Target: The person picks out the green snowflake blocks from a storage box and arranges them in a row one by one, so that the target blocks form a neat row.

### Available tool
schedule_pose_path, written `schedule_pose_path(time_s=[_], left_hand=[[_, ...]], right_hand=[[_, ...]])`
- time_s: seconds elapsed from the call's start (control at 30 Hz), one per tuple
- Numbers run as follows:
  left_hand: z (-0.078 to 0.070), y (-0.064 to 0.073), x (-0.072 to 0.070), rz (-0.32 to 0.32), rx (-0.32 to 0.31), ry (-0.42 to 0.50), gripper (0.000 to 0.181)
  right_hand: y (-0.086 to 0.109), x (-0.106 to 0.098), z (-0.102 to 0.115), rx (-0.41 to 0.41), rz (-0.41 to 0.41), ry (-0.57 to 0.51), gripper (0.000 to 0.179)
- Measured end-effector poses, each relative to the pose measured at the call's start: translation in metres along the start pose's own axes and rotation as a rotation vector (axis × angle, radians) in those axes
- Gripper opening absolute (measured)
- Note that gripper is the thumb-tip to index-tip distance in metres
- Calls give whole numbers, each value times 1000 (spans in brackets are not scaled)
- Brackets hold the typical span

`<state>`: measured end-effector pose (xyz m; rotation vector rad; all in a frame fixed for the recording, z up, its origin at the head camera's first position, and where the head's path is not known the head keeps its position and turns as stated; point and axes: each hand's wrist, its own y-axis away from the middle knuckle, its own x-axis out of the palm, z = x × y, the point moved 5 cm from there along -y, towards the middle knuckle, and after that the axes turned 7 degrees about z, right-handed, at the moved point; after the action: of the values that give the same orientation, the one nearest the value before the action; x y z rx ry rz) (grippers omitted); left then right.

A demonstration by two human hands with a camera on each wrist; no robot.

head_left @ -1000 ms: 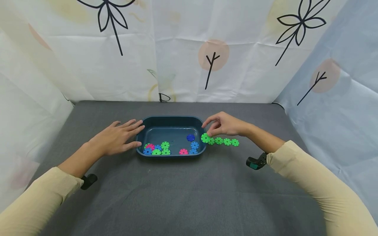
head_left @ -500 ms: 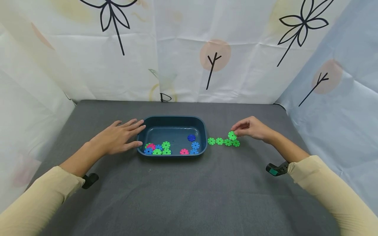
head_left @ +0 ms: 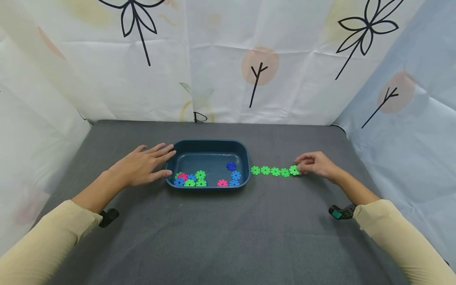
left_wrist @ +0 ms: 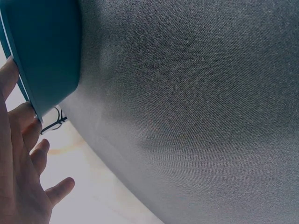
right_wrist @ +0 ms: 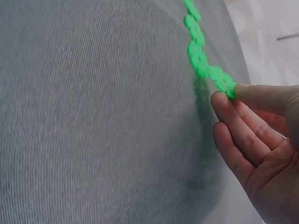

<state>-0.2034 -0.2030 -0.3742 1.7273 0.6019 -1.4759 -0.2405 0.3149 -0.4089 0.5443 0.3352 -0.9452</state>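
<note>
My right hand (head_left: 318, 164) pinches a green notched disc (right_wrist: 221, 80) between thumb and fingertip, at the right end of a row of green discs (head_left: 275, 171) on the grey cloth. In the right wrist view the held disc tilts a little and meets its neighbour in the row. My left hand (head_left: 139, 167) rests with spread, straight fingers on the left rim of a dark blue tray (head_left: 210, 144); the left wrist view shows its fingertips at the tray's edge (left_wrist: 44, 60). Inside the tray lie several green, blue and pink discs, most in a cluster (head_left: 190, 179) at the front left.
A dark blue disc (head_left: 231, 166), light blue discs (head_left: 235, 175) and a pink disc (head_left: 222, 183) lie in the tray's right part. Grey cloth (head_left: 221, 233) covers the table. White patterned fabric (head_left: 217, 59) hangs behind and at both sides.
My right hand has carried the green disc rightward from the tray's right rim, over the row, and down to the row's right end. The left hand has stayed on the tray.
</note>
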Motion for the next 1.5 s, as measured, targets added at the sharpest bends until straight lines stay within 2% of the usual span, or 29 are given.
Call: schedule_pose_path(time_s=[0.27,0.5,0.73,0.97,1.37,1.5], left_hand=[[-1,-1,-1,0,3,1,72],[-1,-1,0,-3,1,-3,71],[-1,-1,0,0,-5,2,72],[-1,0,1,-3,-5,0,72],[1,-2,2,3,-14,-2,72],[0,-1,1,2,-10,-3,72]], right_hand=[[4,-1,-9,34,-6,-5,34],[4,-1,-9,23,5,0,36],[5,0,-8,3,12,24,28],[3,1,-6,4,11,7,32],[-3,-1,-5,54,-28,92,32],[-8,-4,3,51,-37,106,34]])
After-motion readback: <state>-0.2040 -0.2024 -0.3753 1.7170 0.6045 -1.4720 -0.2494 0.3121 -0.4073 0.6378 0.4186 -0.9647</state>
